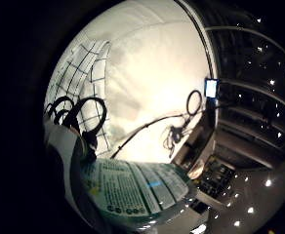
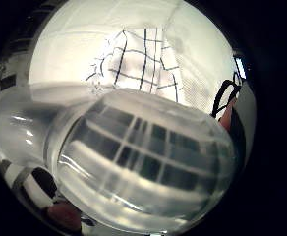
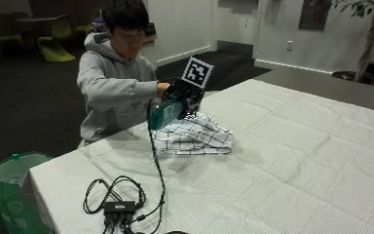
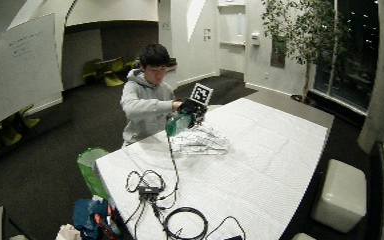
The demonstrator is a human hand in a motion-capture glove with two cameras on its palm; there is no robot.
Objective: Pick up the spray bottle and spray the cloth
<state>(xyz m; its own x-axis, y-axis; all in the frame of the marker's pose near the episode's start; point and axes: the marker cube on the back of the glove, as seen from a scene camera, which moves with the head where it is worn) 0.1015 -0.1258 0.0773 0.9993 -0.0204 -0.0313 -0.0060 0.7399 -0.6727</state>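
Above the near end of the white-covered table (image 3: 290, 161), the person's black-gloved right hand (image 3: 186, 95) has its grip curled round a clear plastic spray bottle with a green printed label (image 3: 164, 113), holding it lifted off the surface. The bottle hangs tilted, its body on the side of the grip toward the person's chest, so the head end, hidden behind the glove, probably faces down toward the target. Directly below and just beyond the grip lies the white cloth with a black grid pattern (image 3: 195, 135), bunched in a loose heap on the table. From the thumb side of the palm the bottle's transparent body (image 2: 143, 167) fills most of the view with the cloth (image 2: 138, 61) showing past it, which suggests the bottle is held over the cloth to aim at it. From the little-finger side, the label (image 1: 137, 187) sits close against the palm. The pickup looks done; whether the trigger is being pressed cannot be told.
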